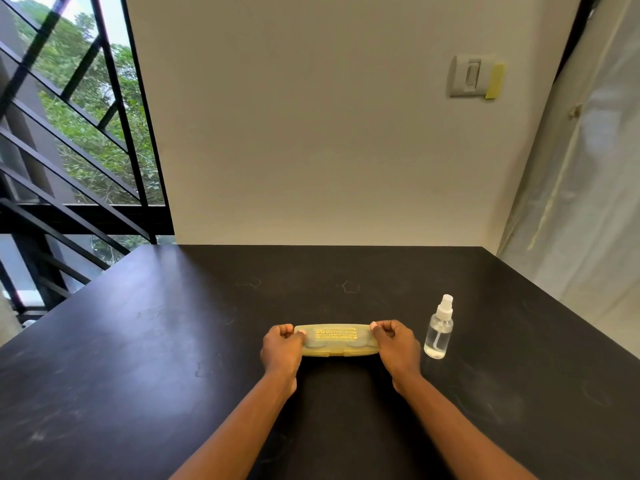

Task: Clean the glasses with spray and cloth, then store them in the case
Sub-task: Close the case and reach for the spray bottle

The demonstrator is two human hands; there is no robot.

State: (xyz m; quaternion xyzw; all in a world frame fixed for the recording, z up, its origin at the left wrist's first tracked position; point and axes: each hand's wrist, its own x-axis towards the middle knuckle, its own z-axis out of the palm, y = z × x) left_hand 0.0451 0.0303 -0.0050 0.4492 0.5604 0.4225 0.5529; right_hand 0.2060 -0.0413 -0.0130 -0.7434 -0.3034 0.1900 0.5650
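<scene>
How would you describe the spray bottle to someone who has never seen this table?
On the black table, look just right of the right hand gripping the yellow case. The spray bottle stands upright there: small, clear, white-nozzled, the only transparent thing.

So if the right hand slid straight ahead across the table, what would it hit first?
Probably nothing: past the right hand the black table looks bare up to the wall; the clear spray bottle stands off to its right.

case (335,340): on the table (173,341), centre, closed
left hand (281,348): grips case's 9 o'clock end
right hand (394,345): grips 3 o'clock end
spray bottle (439,329): upright, at 3 o'clock, near right hand
</scene>
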